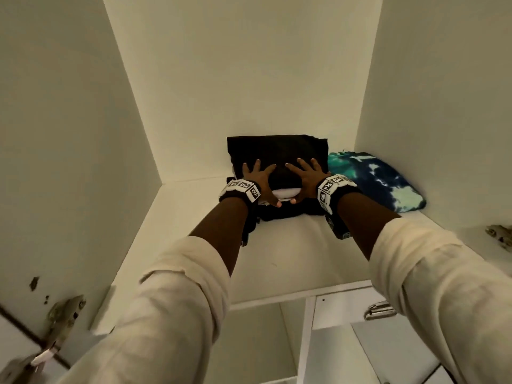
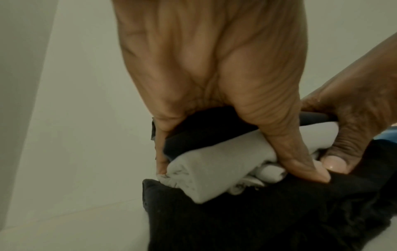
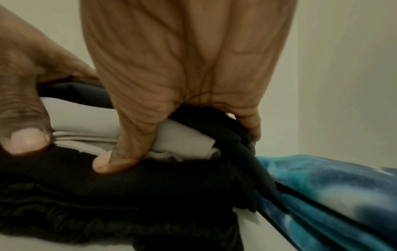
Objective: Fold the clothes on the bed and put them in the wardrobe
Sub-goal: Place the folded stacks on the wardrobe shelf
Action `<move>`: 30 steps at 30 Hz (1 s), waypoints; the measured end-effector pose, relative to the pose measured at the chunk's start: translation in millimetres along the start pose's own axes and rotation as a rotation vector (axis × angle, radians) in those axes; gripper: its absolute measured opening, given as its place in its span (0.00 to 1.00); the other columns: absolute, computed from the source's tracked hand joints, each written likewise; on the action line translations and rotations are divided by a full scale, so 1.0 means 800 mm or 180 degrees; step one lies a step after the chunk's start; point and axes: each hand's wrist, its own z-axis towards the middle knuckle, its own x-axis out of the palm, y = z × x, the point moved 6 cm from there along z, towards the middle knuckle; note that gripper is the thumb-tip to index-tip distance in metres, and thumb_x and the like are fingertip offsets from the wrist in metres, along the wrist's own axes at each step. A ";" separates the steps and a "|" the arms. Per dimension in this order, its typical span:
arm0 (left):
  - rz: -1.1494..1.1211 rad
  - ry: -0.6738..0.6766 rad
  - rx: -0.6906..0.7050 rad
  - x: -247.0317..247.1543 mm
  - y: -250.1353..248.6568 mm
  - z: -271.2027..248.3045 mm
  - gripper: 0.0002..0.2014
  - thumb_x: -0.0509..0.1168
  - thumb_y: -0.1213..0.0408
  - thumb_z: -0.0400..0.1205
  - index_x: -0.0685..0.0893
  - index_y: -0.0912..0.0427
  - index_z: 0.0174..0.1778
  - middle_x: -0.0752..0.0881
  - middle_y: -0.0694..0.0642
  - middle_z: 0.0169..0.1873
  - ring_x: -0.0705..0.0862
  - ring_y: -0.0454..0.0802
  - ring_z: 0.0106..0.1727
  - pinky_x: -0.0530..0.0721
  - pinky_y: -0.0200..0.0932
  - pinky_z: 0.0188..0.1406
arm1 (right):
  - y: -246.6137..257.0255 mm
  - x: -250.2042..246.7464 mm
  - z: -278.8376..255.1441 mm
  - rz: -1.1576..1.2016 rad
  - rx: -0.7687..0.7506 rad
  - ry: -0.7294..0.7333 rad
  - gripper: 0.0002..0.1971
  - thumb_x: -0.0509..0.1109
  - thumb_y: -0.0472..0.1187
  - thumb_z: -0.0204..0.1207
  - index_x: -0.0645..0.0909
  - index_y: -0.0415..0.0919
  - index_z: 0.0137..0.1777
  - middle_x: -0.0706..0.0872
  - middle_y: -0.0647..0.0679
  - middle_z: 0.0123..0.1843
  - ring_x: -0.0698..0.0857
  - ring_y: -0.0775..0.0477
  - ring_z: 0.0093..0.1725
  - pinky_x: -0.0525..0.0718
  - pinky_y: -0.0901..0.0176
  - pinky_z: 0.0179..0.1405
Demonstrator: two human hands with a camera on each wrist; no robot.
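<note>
On the white wardrobe shelf (image 1: 291, 253) lies a stack of folded clothes. A black garment (image 1: 277, 151) is on top, a white one (image 1: 285, 193) sits under it, and a thicker black one (image 1: 288, 213) forms the base. My left hand (image 1: 257, 176) and right hand (image 1: 304, 173) hold the upper two layers, fingers spread on top and thumbs tucked beneath the white garment (image 2: 214, 163). The wrist views show each thumb pressed into the lower black garment (image 3: 150, 186). The fingertips are hidden there.
A folded blue-green tie-dye garment (image 1: 379, 181) lies just right of the stack, touching it (image 3: 333, 186). The wardrobe's walls close in at left, back and right. Door hinges (image 1: 66, 311) (image 1: 379, 310) sit at the front edges. A lower compartment with a divider (image 1: 304, 342) opens below.
</note>
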 end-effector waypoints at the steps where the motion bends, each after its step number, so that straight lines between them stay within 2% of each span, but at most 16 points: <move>1: -0.0021 -0.0020 0.0030 -0.001 0.000 0.007 0.61 0.81 0.42 0.66 0.45 0.40 0.87 0.39 0.57 0.87 0.35 0.72 0.84 0.52 0.79 0.79 | -0.002 0.001 0.006 0.0015 0.0069 -0.0009 0.59 0.81 0.60 0.65 0.39 0.64 0.84 0.37 0.52 0.87 0.36 0.33 0.85 0.53 0.18 0.75; 7: -0.0231 -0.0295 0.0158 0.007 0.004 0.021 0.60 0.79 0.42 0.69 0.43 0.44 0.87 0.37 0.59 0.86 0.34 0.69 0.85 0.52 0.75 0.81 | -0.005 0.012 0.007 0.0072 0.0505 -0.0216 0.56 0.76 0.60 0.71 0.35 0.60 0.85 0.36 0.49 0.87 0.38 0.33 0.85 0.49 0.22 0.78; 10: -0.0122 -0.0455 0.0125 0.019 0.005 0.000 0.56 0.75 0.41 0.74 0.41 0.45 0.87 0.37 0.59 0.86 0.36 0.66 0.86 0.57 0.78 0.78 | -0.002 0.020 -0.014 0.0021 0.0511 -0.0217 0.51 0.72 0.55 0.76 0.35 0.56 0.85 0.36 0.47 0.88 0.40 0.33 0.85 0.51 0.26 0.80; 12: 0.0011 -0.0489 0.0067 0.019 0.005 -0.021 0.54 0.73 0.42 0.76 0.42 0.46 0.87 0.41 0.59 0.87 0.40 0.66 0.86 0.55 0.80 0.77 | 0.000 0.017 -0.037 -0.0109 0.0413 -0.0099 0.49 0.71 0.53 0.78 0.38 0.53 0.86 0.39 0.46 0.88 0.44 0.32 0.85 0.54 0.30 0.81; 14: 0.0041 -0.0522 -0.0011 0.013 -0.004 -0.046 0.48 0.71 0.44 0.78 0.48 0.48 0.87 0.48 0.61 0.86 0.47 0.66 0.86 0.54 0.78 0.78 | 0.001 0.008 -0.068 -0.0072 0.0333 -0.0117 0.45 0.70 0.50 0.79 0.43 0.49 0.87 0.47 0.43 0.88 0.50 0.31 0.85 0.58 0.34 0.81; 16: -0.0052 -0.0657 -0.0092 0.004 -0.020 -0.082 0.38 0.70 0.50 0.79 0.61 0.53 0.83 0.61 0.64 0.82 0.56 0.67 0.83 0.58 0.75 0.78 | 0.004 -0.004 -0.112 0.0082 0.0315 -0.0352 0.41 0.70 0.44 0.78 0.52 0.43 0.86 0.58 0.39 0.85 0.60 0.31 0.82 0.65 0.37 0.78; 18: -0.0130 -0.0782 -0.0089 0.001 -0.048 -0.127 0.32 0.69 0.52 0.79 0.70 0.57 0.78 0.68 0.64 0.78 0.63 0.66 0.80 0.63 0.70 0.77 | 0.004 -0.012 -0.168 0.0406 0.0318 -0.0728 0.33 0.70 0.39 0.76 0.64 0.39 0.81 0.71 0.36 0.77 0.72 0.31 0.75 0.74 0.39 0.72; 20: -0.0167 -0.0954 0.0073 0.001 -0.085 -0.178 0.29 0.68 0.52 0.80 0.72 0.59 0.76 0.71 0.64 0.75 0.66 0.65 0.78 0.67 0.66 0.76 | 0.001 -0.014 -0.233 0.0600 0.0438 -0.1040 0.27 0.68 0.35 0.75 0.71 0.37 0.75 0.76 0.36 0.73 0.76 0.33 0.72 0.77 0.42 0.69; 23: -0.0424 -0.1172 0.0467 0.023 -0.147 -0.275 0.25 0.66 0.57 0.80 0.75 0.63 0.73 0.75 0.65 0.72 0.72 0.66 0.74 0.72 0.60 0.71 | -0.001 0.009 -0.355 0.0658 0.0819 -0.1194 0.25 0.66 0.36 0.80 0.70 0.36 0.77 0.75 0.37 0.76 0.74 0.36 0.75 0.74 0.46 0.71; 25: -0.0617 -0.1240 0.0749 0.050 -0.187 -0.345 0.22 0.65 0.61 0.80 0.77 0.64 0.69 0.79 0.65 0.68 0.75 0.65 0.70 0.73 0.57 0.67 | 0.001 0.034 -0.441 0.0612 0.1037 -0.1290 0.23 0.64 0.37 0.81 0.71 0.36 0.76 0.77 0.37 0.74 0.75 0.36 0.73 0.75 0.46 0.70; 28: -0.0965 -0.1076 0.1172 0.120 -0.243 -0.450 0.17 0.63 0.64 0.80 0.81 0.64 0.64 0.84 0.63 0.62 0.79 0.64 0.65 0.74 0.54 0.63 | 0.003 0.086 -0.581 0.0623 0.1384 -0.1336 0.16 0.62 0.36 0.80 0.78 0.36 0.67 0.83 0.37 0.65 0.80 0.35 0.65 0.78 0.48 0.59; 30: -0.1096 -0.0737 0.1450 0.178 -0.282 -0.516 0.15 0.64 0.63 0.80 0.82 0.64 0.60 0.86 0.64 0.58 0.82 0.64 0.61 0.78 0.53 0.59 | 0.004 0.132 -0.673 0.0765 0.1655 -0.1162 0.14 0.61 0.35 0.78 0.81 0.36 0.62 0.85 0.37 0.60 0.82 0.34 0.60 0.78 0.51 0.52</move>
